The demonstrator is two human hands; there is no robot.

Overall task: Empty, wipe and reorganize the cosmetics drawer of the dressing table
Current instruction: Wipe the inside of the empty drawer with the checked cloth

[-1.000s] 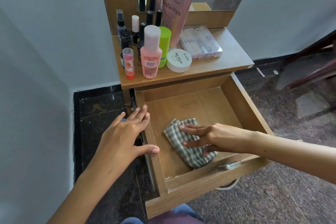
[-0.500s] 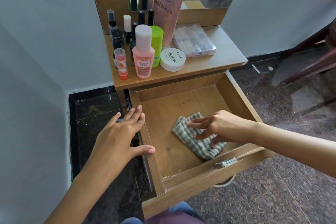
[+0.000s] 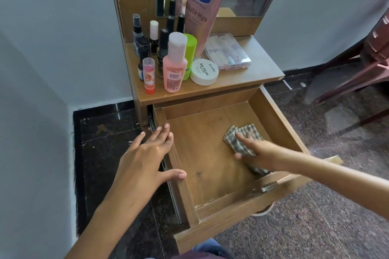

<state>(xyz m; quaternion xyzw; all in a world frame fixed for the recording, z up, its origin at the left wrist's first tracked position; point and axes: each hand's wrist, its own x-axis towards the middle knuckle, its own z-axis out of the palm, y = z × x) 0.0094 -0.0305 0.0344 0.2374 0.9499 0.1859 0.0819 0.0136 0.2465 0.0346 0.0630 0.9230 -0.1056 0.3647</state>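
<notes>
- Two hands are at work on the pulled-out brown wooden drawer (image 3: pixel 210 153): our left hand (image 3: pixel 145 157) lies flat with straight, spread fingers over the drawer's left wall, thumb hooked along the rim, steadying it and holding nothing.
- Our right hand (image 3: pixel 259 151) presses the folded grey-and-white checked cloth (image 3: pixel 240 139) against the drawer floor; its fingers look fairly straight on top of the fabric, though motion blur keeps us from being sure of their curl.
- We see the cloth in the right half of the drawer, near the right wall, its long axis running from the far middle toward the near right corner.
- We judge the wiping step to be under way: the drawer holds nothing but the cloth, and the bottles, the white round nail polish jar (image 3: pixel 203 72) and the clear plastic case (image 3: pixel 227 52) stand on the light wooden tabletop (image 3: pixel 261 69) above.
- Bare floor lies to the cloth's left, toward our left hand, so we expect the next stroke to sweep leftward; the right hand is already on the cloth and best placed to do it.
- A dark speck (image 3: pixel 199 173) sits on the floor near the left wall.
</notes>
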